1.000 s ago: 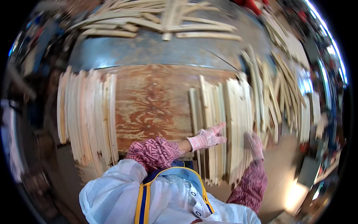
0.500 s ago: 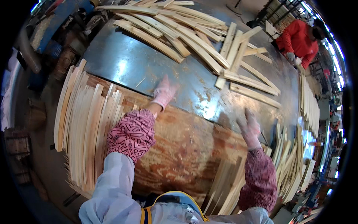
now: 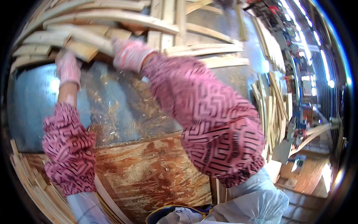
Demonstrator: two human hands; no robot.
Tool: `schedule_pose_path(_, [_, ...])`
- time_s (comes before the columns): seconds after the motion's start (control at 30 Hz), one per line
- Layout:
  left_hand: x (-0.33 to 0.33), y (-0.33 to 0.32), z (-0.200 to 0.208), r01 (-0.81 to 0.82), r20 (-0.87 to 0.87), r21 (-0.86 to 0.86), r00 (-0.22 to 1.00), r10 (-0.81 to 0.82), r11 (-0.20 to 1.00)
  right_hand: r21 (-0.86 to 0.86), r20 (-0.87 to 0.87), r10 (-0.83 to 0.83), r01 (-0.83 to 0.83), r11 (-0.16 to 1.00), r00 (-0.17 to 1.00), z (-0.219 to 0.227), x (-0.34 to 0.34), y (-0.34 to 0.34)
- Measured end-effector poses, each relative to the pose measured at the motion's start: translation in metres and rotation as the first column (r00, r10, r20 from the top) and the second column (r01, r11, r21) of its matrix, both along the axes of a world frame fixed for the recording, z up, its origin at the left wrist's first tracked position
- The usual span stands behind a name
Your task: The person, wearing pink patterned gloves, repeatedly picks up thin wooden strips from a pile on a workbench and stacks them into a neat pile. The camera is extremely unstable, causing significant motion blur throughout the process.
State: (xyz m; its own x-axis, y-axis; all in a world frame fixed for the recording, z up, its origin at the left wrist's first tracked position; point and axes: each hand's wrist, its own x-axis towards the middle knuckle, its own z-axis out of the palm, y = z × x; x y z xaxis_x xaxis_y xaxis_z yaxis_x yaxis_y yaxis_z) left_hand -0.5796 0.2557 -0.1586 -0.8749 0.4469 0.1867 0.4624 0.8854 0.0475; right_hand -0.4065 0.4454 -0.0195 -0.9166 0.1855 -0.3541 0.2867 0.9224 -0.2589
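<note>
My right hand (image 3: pixel 130 55), in a pinkish knit glove, reaches forward and left across the metal tabletop. Its blurred fingers close on the near end of a pale wooden slat (image 3: pixel 84 36) in the heap. To its left, my left hand (image 3: pixel 68 70), gloved alike, is up against the near ends of other slats (image 3: pixel 46 38). Its fingertips are smeared and partly hidden by the wood, so its grip is unclear. A short slat end (image 3: pixel 82 50) lies between the two hands, with dark shadow beneath it. Pink patterned sleeve covers are on both forearms.
The metal tabletop (image 3: pixel 112 108) carries scattered sawdust. A worn plywood board (image 3: pixel 156 171) adjoins its near edge. Slats are stacked at the lower left (image 3: pixel 35 186), and more stand along the right side (image 3: pixel 271 108). Crossed slats (image 3: pixel 209 50) lie at the far middle.
The view has shifted toward the slat heap. Both hands have moved forward to it from the near part of the table, the right one crossing leftward. The co-worker in red is no longer clearly visible.
</note>
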Motion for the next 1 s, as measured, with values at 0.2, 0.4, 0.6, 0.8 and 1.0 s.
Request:
schedule_pose_path(0.2, [0.164, 0.02, 0.048, -0.519, 0.646, 0.763, 0.608, -0.461, 0.385, -0.274, 0.167, -0.168, 0.209, 0.939, 0.971, 0.004, 0.157, -0.005])
schedule_pose_path(0.4, [0.39, -0.068, 0.044, -0.625, 0.731, 0.683, 0.584, -0.353, 0.378, -0.46, 0.451, -0.286, 0.495, 0.738, 0.846, 0.072, 0.354, -0.121])
schedule_pose_path(0.6, [0.561, -0.188, 0.076, -0.934, 0.813, 0.311, 0.164, -0.559, 0.178, -0.442, 0.324, -0.691, 0.749, 0.493, 0.646, 0.012, 0.557, -0.19])
schedule_pose_path(0.8, [0.595, -0.249, 0.151, -0.999, 0.662, 0.002, 0.034, -0.748, -0.044, -0.747, 0.286, -0.721, 0.619, 0.245, 0.631, 0.012, 0.606, -0.215])
schedule_pose_path(1.0, [0.583, -0.272, 0.143, -0.952, 0.687, 0.239, 0.028, -0.727, 0.189, -0.76, 0.45, -0.632, 0.642, 0.1, 0.631, 0.048, 0.565, -0.253])
